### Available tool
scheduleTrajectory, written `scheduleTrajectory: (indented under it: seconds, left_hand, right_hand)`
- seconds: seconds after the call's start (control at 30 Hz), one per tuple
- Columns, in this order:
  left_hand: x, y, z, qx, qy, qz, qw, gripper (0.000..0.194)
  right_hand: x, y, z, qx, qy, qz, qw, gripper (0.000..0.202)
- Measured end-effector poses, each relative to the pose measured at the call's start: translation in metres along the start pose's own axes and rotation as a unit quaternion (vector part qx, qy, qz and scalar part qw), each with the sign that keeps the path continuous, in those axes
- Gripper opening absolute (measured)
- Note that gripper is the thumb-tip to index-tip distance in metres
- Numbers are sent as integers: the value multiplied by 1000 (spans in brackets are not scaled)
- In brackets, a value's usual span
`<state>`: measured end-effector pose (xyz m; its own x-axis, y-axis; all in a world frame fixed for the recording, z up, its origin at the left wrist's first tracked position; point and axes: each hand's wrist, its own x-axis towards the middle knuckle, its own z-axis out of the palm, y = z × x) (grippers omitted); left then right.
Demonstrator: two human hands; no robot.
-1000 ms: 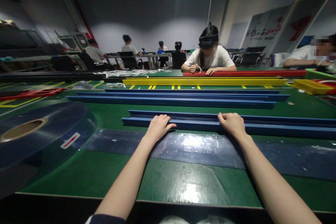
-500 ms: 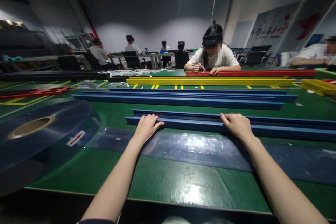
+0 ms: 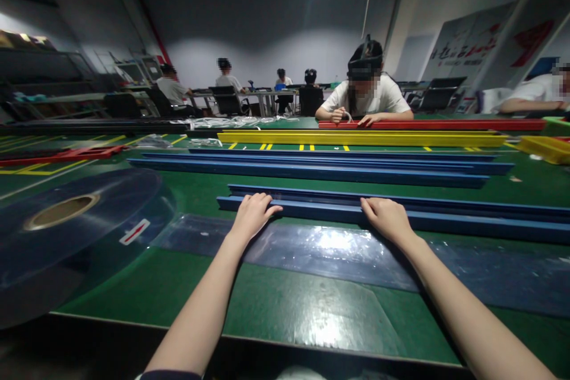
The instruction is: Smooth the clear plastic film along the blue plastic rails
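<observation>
A long blue plastic channel [image 3: 320, 212] lies across the table in front of me, running off past the right side of the view. Near its left end, my left hand [image 3: 255, 214] grips the front wall, fingers over the top edge and thumb pointing right. Farther right, my right hand [image 3: 386, 218] is closed over the same wall, its thumb side toward the left. Some fingertips are hidden inside the channel. Beneath my wrists, a clear plastic strip [image 3: 298, 252] stretches flat across the green table [image 3: 285, 314], leading from a large roll of clear film [image 3: 129, 193] at left.
More blue channels [image 3: 312, 170] lie beyond, then a yellow channel [image 3: 356, 139] and a red one [image 3: 467, 124]. A co-worker [image 3: 374, 95] leans over the red channel opposite me. A yellow bin [image 3: 545, 149] stands at far right, red pieces [image 3: 66, 155] at left.
My right hand has slid a little left along the blue channel, closer to my left hand. My left hand keeps its place on the channel, while the whole view has shifted slightly.
</observation>
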<state>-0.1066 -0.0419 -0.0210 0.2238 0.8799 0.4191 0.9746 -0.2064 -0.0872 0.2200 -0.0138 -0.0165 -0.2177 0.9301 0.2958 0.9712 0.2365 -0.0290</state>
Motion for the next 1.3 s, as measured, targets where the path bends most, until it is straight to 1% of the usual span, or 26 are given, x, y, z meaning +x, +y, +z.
scheduleTrajectory:
  seconds: [0.27,0.6,0.83,0.97,1.03,1.13,1.3]
  left_hand:
    - [0,0,1,14,-12,-6,1000,38]
    - [0,0,1,4,-20,-4,1000,38]
    - [0,-1,2,-20,-27,-7,999,36]
    - [-1,0,0,-46,-14,2,999,31]
    - [-1,2,-3,-55,-4,16,998,29]
    - [-2,9,-8,-67,7,42,997,24]
    - [4,37,-11,-89,25,86,992,21]
  right_hand:
    - [0,1,-1,5,-7,1,1000,47]
    - [-1,1,0,5,-2,-3,1000,47]
    - [-1,1,-1,9,1,-5,1000,46]
    - [-1,1,-1,12,9,-12,1000,46]
    - [-1,3,-1,11,21,-16,1000,44]
    - [0,10,-1,9,58,-15,998,40]
    - [4,34,-4,1,150,19,988,31]
